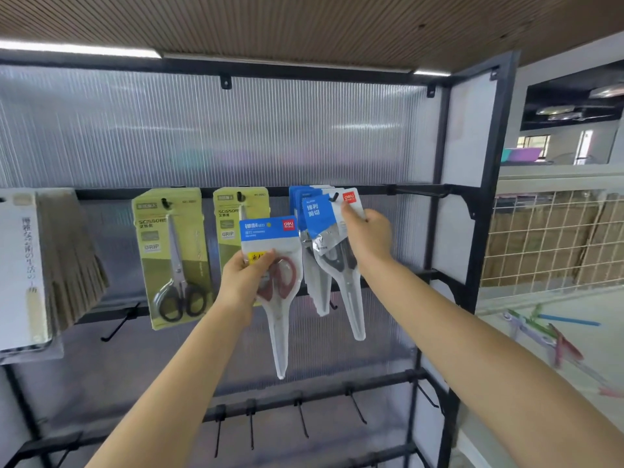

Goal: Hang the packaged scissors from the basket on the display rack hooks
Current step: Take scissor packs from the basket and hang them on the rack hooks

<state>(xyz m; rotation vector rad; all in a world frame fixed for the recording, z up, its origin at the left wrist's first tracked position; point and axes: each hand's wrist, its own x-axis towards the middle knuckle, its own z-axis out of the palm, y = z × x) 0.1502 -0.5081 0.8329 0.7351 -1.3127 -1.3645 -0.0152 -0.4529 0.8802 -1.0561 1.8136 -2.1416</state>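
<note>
The right hand (366,236) pinches the top right corner of a blue-headed scissors pack (332,251), thumb on the card just below its red logo. That pack's hang hole sits at the tip of the hook (334,197), so it looks partly threated on but I cannot tell how far; its long axis hangs down, tilted a little to the right. More blue packs hang behind it on the same hook. The left hand (244,276) grips a second pack, the red-handled scissors (277,282), around the handles, blades pointing straight down. This one lies below and left of the hook, its card header lower than the hook tip. The right hand is the nearer one to the hook. Left of the hook hang two yellow-green scissors cards (170,255).
</note>
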